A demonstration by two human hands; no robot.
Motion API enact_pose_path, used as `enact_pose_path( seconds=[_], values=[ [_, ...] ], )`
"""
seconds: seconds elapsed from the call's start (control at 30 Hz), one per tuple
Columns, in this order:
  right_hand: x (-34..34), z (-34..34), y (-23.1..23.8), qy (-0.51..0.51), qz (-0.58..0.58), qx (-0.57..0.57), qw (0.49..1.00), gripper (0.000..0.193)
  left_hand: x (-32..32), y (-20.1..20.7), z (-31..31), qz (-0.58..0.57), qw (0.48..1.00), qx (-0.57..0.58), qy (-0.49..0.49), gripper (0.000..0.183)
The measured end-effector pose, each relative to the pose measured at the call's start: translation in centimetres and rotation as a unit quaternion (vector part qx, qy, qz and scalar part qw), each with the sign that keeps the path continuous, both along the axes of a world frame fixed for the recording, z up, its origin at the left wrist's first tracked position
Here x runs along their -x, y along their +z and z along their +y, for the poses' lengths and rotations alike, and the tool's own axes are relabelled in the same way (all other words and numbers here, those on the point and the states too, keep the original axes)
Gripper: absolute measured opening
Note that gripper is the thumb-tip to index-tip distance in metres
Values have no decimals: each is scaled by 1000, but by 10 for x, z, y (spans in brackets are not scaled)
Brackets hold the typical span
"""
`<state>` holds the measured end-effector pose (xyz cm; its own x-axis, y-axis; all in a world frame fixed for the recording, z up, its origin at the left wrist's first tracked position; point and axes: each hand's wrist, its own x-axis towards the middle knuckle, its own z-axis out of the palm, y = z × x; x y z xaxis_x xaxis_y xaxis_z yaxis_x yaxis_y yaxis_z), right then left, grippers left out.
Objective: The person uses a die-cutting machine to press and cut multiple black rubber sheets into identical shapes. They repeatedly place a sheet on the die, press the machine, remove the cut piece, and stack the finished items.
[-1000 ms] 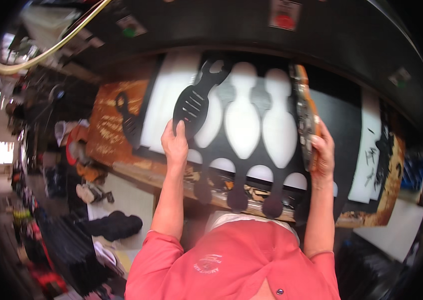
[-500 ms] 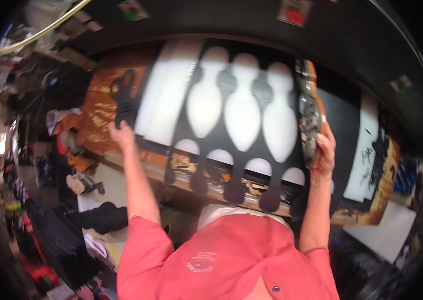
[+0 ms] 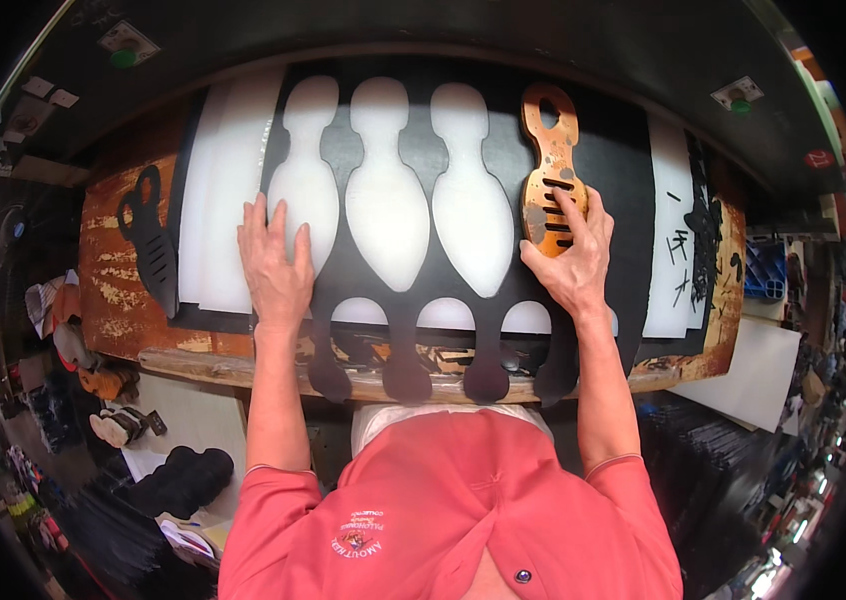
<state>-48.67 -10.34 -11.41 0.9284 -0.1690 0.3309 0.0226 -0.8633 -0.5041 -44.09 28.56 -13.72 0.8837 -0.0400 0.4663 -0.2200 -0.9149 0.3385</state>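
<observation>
One waisted, grey-blotched orange plate (image 3: 556, 152) has slots (image 3: 555, 183) and an oval hole (image 3: 548, 112).

Two hands for you, the left hand (image 3: 278, 268) and the right hand (image 3: 580, 265); one orange slotted plate (image 3: 551, 150), one black sheet (image 3: 608, 130), and in that sheet three whole bottle-shaped holes (image 3: 388, 215). Along its near edge you have three rounded gaps (image 3: 445, 315) plus part of a fourth, and four round-ended tabs (image 3: 406, 382) in clear view. Beyond those, count two green buttons (image 3: 123, 58), one blue crate (image 3: 765, 268), and one group of black slotted cutouts (image 3: 153, 260), number within unclear.
</observation>
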Motion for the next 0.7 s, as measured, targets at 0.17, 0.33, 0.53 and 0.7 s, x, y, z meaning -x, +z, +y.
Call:
enact_pose_path(
  seconds=[0.17,0.33,0.53,0.7],
  values=[
    [0,-2,-6,21,-47,6,999,71,1,-2,0,8,1000,-5,-7,40],
    [0,-7,-11,33,-72,10,997,71,1,0,-2,9,997,72,-8,34],
    [3,-11,-12,44,-94,1,995,70,14,14,-14,-46,993,103,-17,25],
    [6,-13,-12,44,-114,-12,992,70,87,23,-68,21,955,240,-174,14]
  ],
)
